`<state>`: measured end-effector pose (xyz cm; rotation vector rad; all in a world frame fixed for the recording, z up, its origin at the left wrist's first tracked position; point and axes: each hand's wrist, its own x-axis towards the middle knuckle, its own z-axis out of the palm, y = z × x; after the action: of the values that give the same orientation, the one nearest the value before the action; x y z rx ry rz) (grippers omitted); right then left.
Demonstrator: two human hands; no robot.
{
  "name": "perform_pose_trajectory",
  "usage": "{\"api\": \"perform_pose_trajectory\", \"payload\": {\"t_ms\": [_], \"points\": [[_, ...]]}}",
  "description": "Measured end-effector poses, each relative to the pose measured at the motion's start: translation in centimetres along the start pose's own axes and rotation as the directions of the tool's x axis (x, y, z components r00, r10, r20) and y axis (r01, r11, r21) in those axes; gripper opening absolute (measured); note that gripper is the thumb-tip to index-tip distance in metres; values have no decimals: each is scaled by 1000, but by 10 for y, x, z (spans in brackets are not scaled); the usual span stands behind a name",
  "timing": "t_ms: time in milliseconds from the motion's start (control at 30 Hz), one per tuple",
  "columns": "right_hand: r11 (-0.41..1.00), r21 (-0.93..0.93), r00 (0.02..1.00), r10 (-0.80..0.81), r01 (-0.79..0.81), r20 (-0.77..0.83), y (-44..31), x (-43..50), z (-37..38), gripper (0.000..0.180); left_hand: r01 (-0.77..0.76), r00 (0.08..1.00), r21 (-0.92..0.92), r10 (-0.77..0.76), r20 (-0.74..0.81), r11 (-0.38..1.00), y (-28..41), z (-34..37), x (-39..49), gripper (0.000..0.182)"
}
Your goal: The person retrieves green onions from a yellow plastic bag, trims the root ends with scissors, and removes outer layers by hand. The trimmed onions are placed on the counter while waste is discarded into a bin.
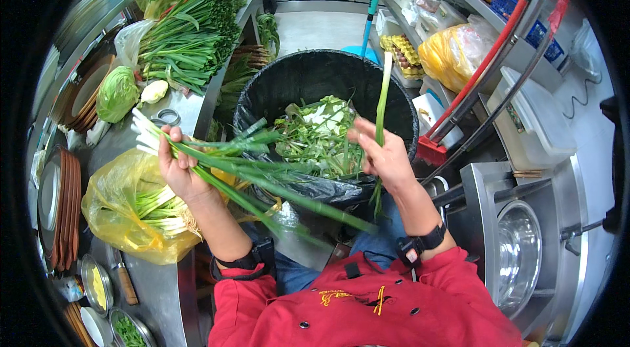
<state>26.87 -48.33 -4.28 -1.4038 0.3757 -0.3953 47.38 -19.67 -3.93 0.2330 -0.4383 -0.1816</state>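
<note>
My left hand (184,167) grips a bunch of green onions (231,160) by their white ends, and the long leaves trail blurred to the right. In my right hand (386,155) a single green onion stalk (383,101) stands nearly upright, its white end on top. Both hands are above the near part of a large bin (256,86) lined with black plastic. Inside it lies a heap of vegetable trimmings (320,135). Under my left forearm, a yellow plastic bag (113,194) holds more green onions with roots (167,211).
The steel counter (162,268) on the left carries a knife (125,280), a cabbage (118,93), leafy greens (192,32), stacked plates (64,204) and small bowls (96,285). On the right are a red-handled tool (482,71), a plastic tub (536,115) and a steel basin (519,253).
</note>
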Motion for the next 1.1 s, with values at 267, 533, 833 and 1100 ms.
{"api": "perform_pose_trajectory", "payload": {"t_ms": [267, 533, 833, 1100], "points": [[909, 356, 976, 213, -216, 49, 16, 41, -20, 62, 346, 900, 294, -404, 165, 891, -60, 35, -24, 18], [855, 376, 917, 245, -358, 316, 21, 27, 1, 45, 611, 764, 417, -639, -88, 673, -110, 48, -46, 21], [943, 147, 877, 210, -298, 432, 22, 1, 22, 34, 581, 765, 635, -608, -212, 510, -134, 41, -51, 24], [983, -10, 907, 173, -183, 384, 25, -1, 28, 27, 560, 773, 663, -601, -203, 497, -137, 39, -53, 16]]}}
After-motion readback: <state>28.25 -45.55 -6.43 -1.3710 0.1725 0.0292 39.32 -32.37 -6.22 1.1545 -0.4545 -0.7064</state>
